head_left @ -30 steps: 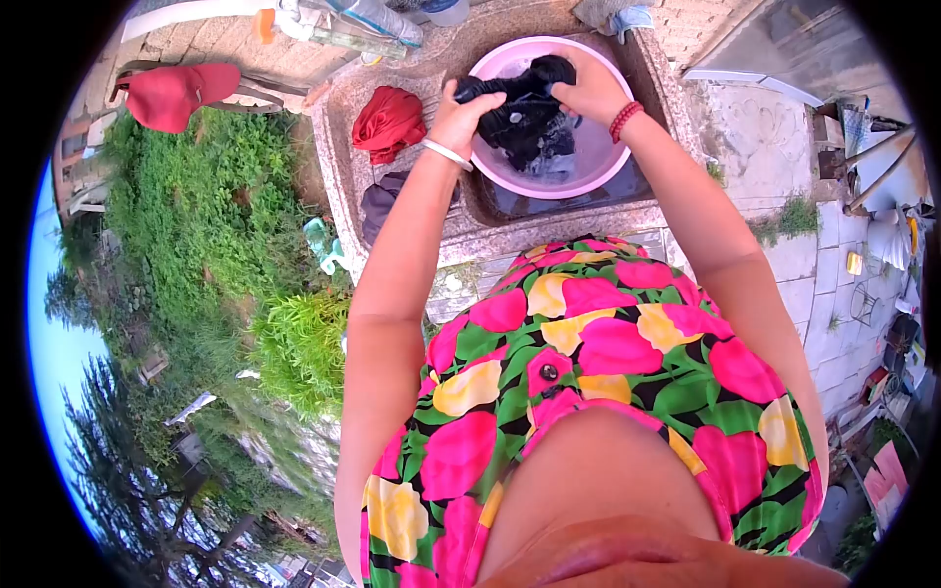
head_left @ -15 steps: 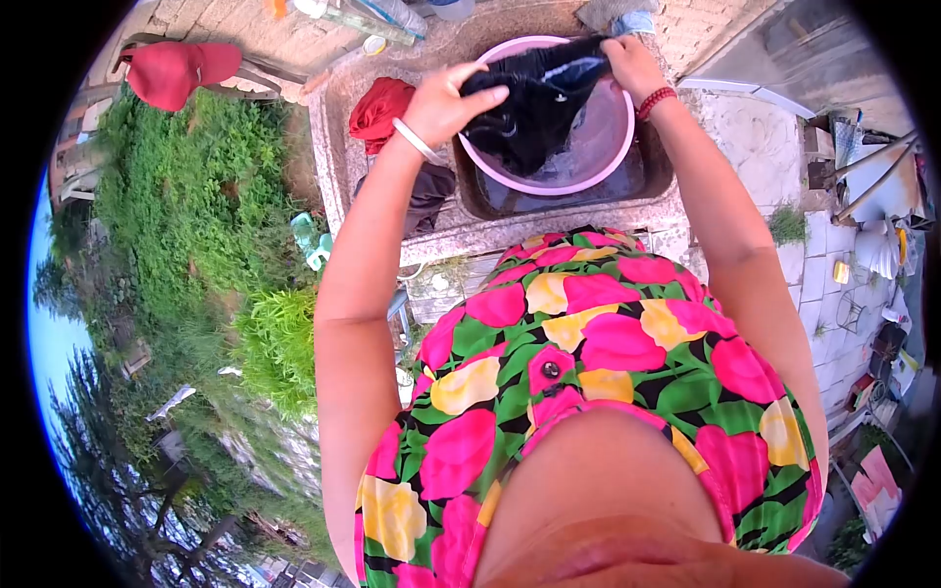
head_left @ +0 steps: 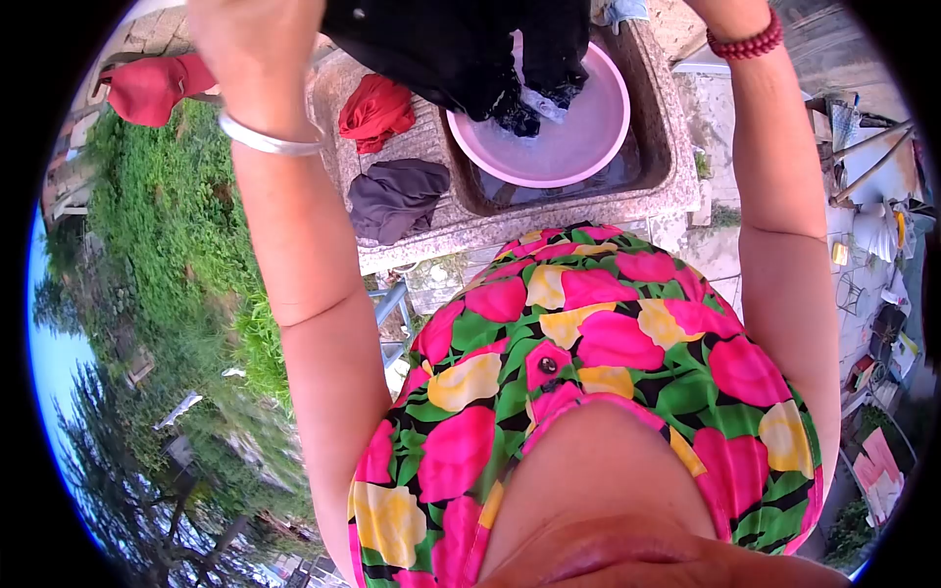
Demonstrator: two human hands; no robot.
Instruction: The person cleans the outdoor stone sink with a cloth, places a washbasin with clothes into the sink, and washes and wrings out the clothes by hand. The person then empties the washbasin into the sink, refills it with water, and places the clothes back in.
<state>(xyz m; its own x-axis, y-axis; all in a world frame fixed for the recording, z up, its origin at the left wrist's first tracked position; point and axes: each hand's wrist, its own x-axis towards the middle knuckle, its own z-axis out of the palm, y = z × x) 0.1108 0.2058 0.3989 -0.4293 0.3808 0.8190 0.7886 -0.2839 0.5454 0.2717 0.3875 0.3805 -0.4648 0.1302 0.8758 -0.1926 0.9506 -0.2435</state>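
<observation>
A wet black garment [head_left: 451, 49] hangs from the top edge of the view, its lower end dipping into a pink basin [head_left: 539, 183] of cloudy water. At the top left, my left hand [head_left: 257, 44], blurred and wearing a white bangle, is closed at the garment's left side; its fingertips are cut off. Only the base of my right hand [head_left: 727, 12] shows at the top right, above a red bead bracelet; its fingers lie outside the view. Left of the basin are a red cloth [head_left: 377, 113] and a dark grey cloth [head_left: 397, 199].
The basin sits in the well of a stone sink [head_left: 637, 201], with a ribbed washing slab on its left. A red cap [head_left: 157, 90] hangs at the upper left. Green plants [head_left: 172, 216] grow to the left, and assorted household items [head_left: 882, 343] stand along the right.
Both hands have risen and moved apart, lifting the black garment up from the basin. The garment is spread wider, and the dark grey cloth shows more fully.
</observation>
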